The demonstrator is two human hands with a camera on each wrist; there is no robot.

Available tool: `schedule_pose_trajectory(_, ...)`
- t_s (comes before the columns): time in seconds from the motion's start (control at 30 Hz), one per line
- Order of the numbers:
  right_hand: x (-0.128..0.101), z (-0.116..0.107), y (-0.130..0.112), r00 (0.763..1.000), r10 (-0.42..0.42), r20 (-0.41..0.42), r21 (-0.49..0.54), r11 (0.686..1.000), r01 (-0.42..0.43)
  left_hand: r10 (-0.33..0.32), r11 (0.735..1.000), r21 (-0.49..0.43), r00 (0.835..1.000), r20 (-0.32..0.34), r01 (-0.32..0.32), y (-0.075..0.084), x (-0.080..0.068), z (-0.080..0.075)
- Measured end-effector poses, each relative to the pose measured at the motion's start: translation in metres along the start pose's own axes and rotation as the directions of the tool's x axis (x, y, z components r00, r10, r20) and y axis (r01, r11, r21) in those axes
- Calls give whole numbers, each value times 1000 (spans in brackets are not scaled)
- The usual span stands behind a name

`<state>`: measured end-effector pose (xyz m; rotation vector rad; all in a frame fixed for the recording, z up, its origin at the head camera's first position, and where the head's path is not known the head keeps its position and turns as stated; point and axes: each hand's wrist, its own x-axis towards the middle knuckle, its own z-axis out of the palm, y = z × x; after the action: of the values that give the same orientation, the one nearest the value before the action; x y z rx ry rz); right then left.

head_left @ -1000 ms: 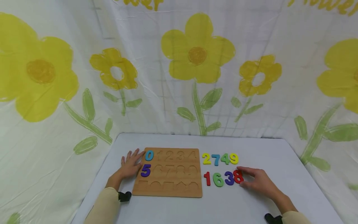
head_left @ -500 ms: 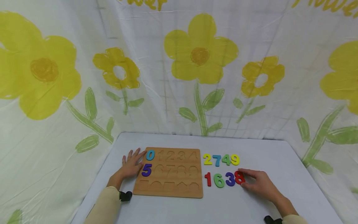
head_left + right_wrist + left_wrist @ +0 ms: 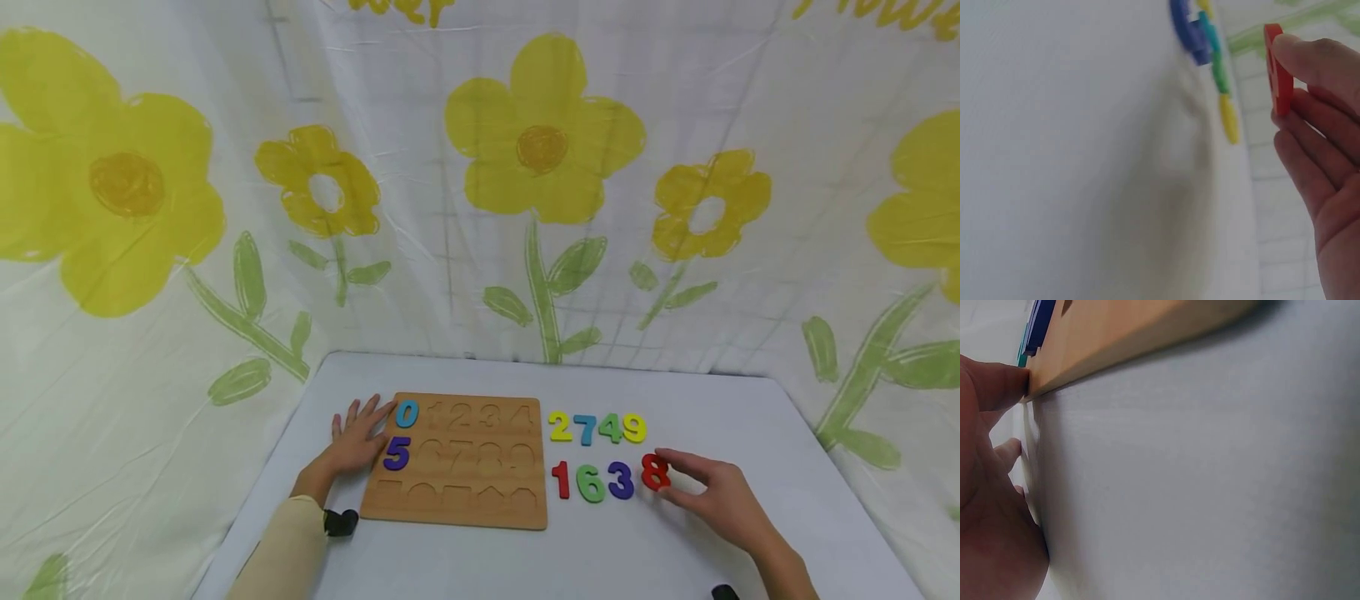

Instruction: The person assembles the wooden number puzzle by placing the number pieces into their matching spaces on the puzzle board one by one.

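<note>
My right hand [image 3: 726,498] pinches a red number 8 [image 3: 655,472] between thumb and fingers. In the right wrist view the red piece [image 3: 1280,78] is held on edge, lifted off the table. My left hand [image 3: 357,443] rests at the left edge of a wooden number puzzle board [image 3: 450,435], its fingers spread and its thumb touching the board's side. A blue 0 [image 3: 399,414] and a purple 5 [image 3: 389,460] sit at the left of the board's upper two rows. Beside my right hand lies a purple 3 [image 3: 622,481].
Right of the board lie a red 1 [image 3: 561,480], a green 6 [image 3: 590,485], a yellow 2 [image 3: 559,436], a blue 7 [image 3: 587,428], a green 4 [image 3: 612,432] and a yellow 9 [image 3: 635,438]. Everything stands on a white table [image 3: 465,554] before a flowered curtain [image 3: 420,275].
My right hand has taken the red 8 up and away from the purple 3, to the right. My left hand stays at the board's edge. The head view has shifted slightly.
</note>
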<state>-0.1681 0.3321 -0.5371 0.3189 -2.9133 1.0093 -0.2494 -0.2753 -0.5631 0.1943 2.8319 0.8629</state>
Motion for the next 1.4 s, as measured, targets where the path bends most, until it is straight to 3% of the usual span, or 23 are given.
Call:
schedule_pose_trajectory(0.2, -1, -9, -20, 999, -18, -37, -15, 1000, 17, -4, 1000, -8, 1000, 4, 4, 2, -1, -1)
schedule_pose_trajectory(0.7, 5, -18, -77, 998, -61, -17, -15, 998, 61, -6, 1000, -12, 1000, 1, 6, 0, 0, -1)
schedule_pose_trajectory(1.4, 39, 25, -135, 976, -219, -8, 85, 972, 219, -7, 1000, -18, 1000, -4, 7, -4, 1, 2)
